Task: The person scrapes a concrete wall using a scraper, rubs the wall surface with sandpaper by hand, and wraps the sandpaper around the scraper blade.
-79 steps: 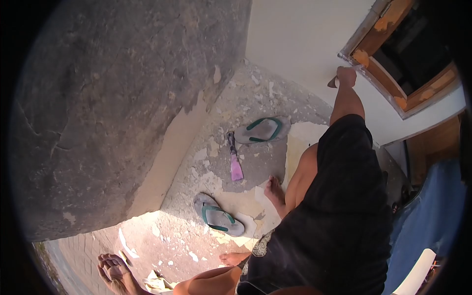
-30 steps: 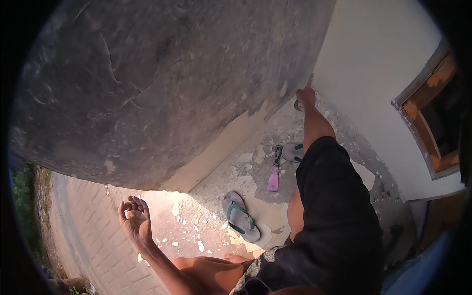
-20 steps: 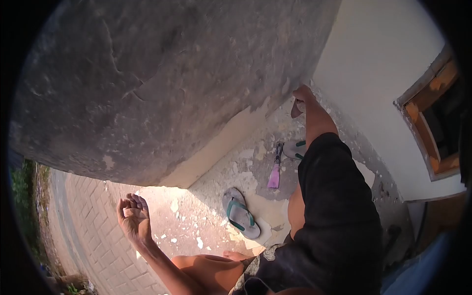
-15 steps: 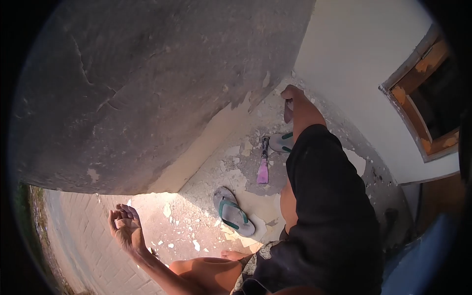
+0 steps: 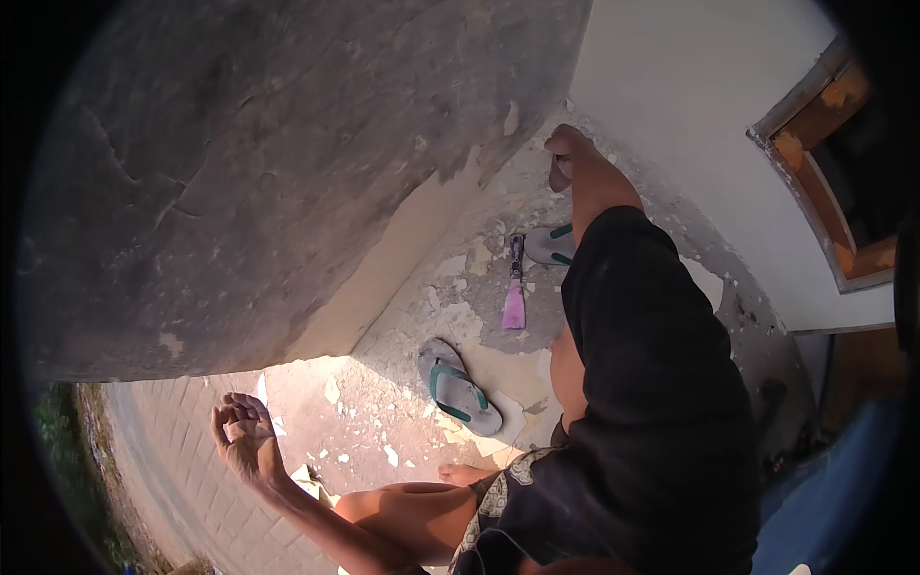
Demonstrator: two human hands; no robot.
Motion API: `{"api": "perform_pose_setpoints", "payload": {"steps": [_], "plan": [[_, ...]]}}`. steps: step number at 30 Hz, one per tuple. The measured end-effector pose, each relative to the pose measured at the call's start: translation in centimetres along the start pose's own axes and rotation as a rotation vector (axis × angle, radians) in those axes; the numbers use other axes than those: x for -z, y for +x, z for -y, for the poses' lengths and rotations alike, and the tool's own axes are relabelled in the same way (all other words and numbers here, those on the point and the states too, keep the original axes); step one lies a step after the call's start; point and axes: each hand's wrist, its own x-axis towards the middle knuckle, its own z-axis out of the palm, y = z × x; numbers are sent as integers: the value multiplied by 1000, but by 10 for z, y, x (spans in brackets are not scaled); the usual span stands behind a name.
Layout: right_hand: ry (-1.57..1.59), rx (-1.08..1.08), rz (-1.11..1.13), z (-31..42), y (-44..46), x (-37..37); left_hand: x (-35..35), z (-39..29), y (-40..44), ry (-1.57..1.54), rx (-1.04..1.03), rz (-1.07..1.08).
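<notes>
My left hand (image 5: 249,443) is raised palm up at the lower left, over the sunlit floor. Its fingers curl loosely and the palm shows nothing in it. Far forward, my right hand (image 5: 571,146) is closed near the corner between the two walls. A dull reddish-brown, flat shape shows below its fingers, too small to name. Nearer to me on the floor lies a scraper (image 5: 515,287) with a pink blade and a dark handle. Beside it is a grey flip-flop (image 5: 546,245) with green straps, partly hidden by my arm. Another flip-flop (image 5: 458,393) lies closer.
A dark wall (image 5: 287,172) with peeling paint rises on the left, a pale wall (image 5: 671,115) on the right. Paint flakes (image 5: 391,455) litter the floor. A wooden window frame (image 5: 815,172) is at the right. My bare foot (image 5: 467,474) rests below the nearer flip-flop.
The view has shifted slightly, so the floor things sit higher. My right hand has moved a little further into the corner. A pale piece now shows beside my left forearm.
</notes>
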Motion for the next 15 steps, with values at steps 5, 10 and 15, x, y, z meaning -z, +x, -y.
{"api": "perform_pose_setpoints", "payload": {"steps": [5, 10, 15], "plan": [[19, 9, -12, -7, 5, -1, -1, 1, 1, 19, 8, 0], [-9, 6, 6, -6, -8, 11, -1, 3, 1, 48, -8, -10], [-29, 32, -27, -7, -6, 11, -1, 2, 1, 29, 9, 12]]}}
